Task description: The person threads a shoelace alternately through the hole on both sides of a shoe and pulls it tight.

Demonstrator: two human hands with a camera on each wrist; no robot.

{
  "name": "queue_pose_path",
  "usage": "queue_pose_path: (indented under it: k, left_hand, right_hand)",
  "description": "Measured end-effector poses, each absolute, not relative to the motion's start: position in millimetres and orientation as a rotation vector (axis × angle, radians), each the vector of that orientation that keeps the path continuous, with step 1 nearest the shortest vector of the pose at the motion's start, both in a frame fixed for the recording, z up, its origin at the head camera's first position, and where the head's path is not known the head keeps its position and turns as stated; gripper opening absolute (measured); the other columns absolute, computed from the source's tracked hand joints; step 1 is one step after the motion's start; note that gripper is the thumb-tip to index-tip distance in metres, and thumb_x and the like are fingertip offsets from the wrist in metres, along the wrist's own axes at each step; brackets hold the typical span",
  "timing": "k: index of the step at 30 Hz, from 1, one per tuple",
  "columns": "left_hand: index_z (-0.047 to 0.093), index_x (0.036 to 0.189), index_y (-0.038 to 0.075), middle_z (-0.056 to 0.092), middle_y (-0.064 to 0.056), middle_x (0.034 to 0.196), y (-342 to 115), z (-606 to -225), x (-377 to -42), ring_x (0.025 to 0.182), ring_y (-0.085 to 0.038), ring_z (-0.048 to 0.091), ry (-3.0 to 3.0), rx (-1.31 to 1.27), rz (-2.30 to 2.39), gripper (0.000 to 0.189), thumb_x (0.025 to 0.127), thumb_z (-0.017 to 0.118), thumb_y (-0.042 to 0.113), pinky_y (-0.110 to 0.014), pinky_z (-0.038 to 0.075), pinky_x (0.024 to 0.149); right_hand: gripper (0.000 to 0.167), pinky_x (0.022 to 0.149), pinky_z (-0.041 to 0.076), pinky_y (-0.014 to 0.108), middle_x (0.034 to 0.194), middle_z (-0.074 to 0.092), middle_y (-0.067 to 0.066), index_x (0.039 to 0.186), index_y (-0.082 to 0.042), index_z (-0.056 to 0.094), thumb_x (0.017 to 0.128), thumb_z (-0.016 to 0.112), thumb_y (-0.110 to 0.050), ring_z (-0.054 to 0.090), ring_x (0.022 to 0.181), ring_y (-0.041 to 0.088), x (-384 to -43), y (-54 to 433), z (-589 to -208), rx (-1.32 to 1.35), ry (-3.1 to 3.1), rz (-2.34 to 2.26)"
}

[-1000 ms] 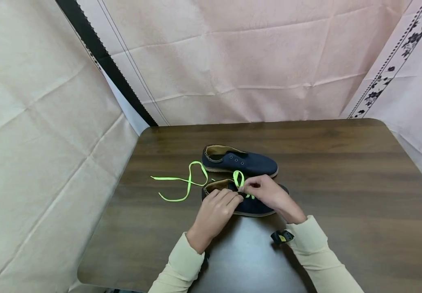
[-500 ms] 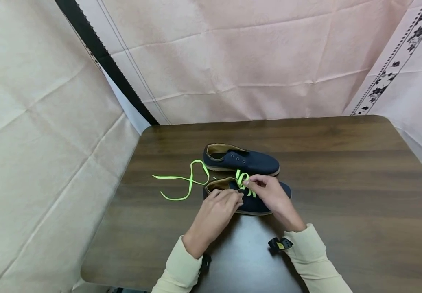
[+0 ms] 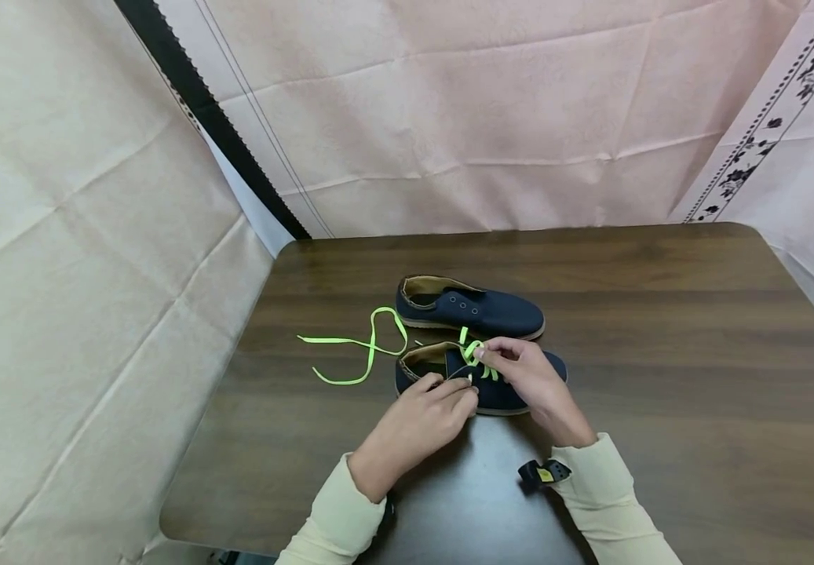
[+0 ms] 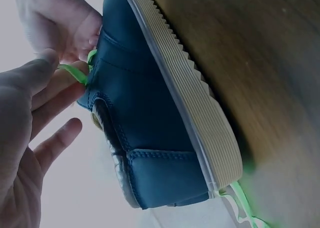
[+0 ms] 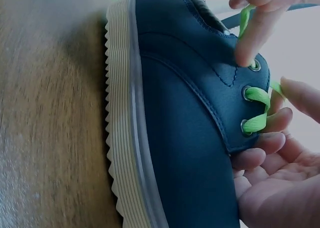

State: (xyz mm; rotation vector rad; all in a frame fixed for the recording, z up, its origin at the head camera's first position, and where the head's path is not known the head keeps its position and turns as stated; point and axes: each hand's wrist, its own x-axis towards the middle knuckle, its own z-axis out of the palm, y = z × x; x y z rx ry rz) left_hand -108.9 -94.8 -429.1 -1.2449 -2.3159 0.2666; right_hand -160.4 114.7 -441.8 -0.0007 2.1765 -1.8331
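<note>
A dark blue shoe (image 3: 501, 398) stands on the table with its toe to the right, and a bright green lace (image 5: 258, 122) runs through several of its eyelets. My left hand (image 3: 424, 417) is at the near side of the shoe's opening. In the left wrist view it pinches a piece of the lace (image 4: 74, 73) between thumb and fingers, close to the top eyelet. My right hand (image 3: 530, 380) is over the front of the shoe and pinches the lace near the tongue. A short green end sticks up beside the right fingertips.
Just behind lies a second dark blue shoe (image 3: 498, 312) with bare eyelets. A loose green lace (image 3: 371, 349) lies curled on the wooden table (image 3: 696, 377) to the left. Pale cloth (image 3: 484, 118) hangs behind the table.
The green loop above the shoe has shrunk, and a lace end now stands up there. My left fingers have shifted toward the near eyelets; my right hand still holds the lace.
</note>
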Motion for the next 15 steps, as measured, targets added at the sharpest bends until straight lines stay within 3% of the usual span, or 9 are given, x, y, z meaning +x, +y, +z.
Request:
queue_pose_path:
  k: [6, 12, 15]
  left_hand:
    - [0.061, 0.101, 0.014, 0.076, 0.003, 0.119, -95.6, -431.1, -104.5, 0.113, -0.008, 0.069, -2.337, -1.284, 0.231, 0.01, 0.109, 0.059, 0.018, -0.029, 0.049, 0.097]
    - [0.057, 0.098, 0.014, 0.071, 0.009, 0.093, -98.2, -435.7, -99.2, 0.09, -0.005, 0.067, -2.409, -1.329, 0.021, 0.015, 0.106, 0.067, 0.021, -0.028, 0.049, 0.095]
    - [0.057, 0.098, 0.014, 0.073, 0.01, 0.092, -100.9, -439.1, -93.6, 0.087, -0.006, 0.069, -2.474, -1.309, -0.153, 0.018, 0.102, 0.073, 0.021, -0.028, 0.051, 0.099]
  right_hand:
    - [0.029, 0.074, 0.04, 0.03, 0.091, 0.059, 0.0, 0.112, -0.001, 0.073, 0.102, 0.072, -0.028, 0.048, 0.086, 0.021, -159.1, 113.2, -443.0, -0.018, 2.204, -1.826]
    - [0.028, 0.078, 0.042, 0.032, 0.093, 0.062, 0.002, 0.11, -0.001, 0.075, 0.102, 0.073, -0.028, 0.05, 0.088, 0.022, -157.5, 111.0, -445.0, -0.038, 2.256, -1.8]
    - [0.025, 0.076, 0.042, 0.032, 0.09, 0.059, 0.003, 0.108, -0.001, 0.074, 0.102, 0.072, -0.025, 0.05, 0.085, 0.022, -155.5, 111.7, -447.8, -0.034, 2.253, -1.819]
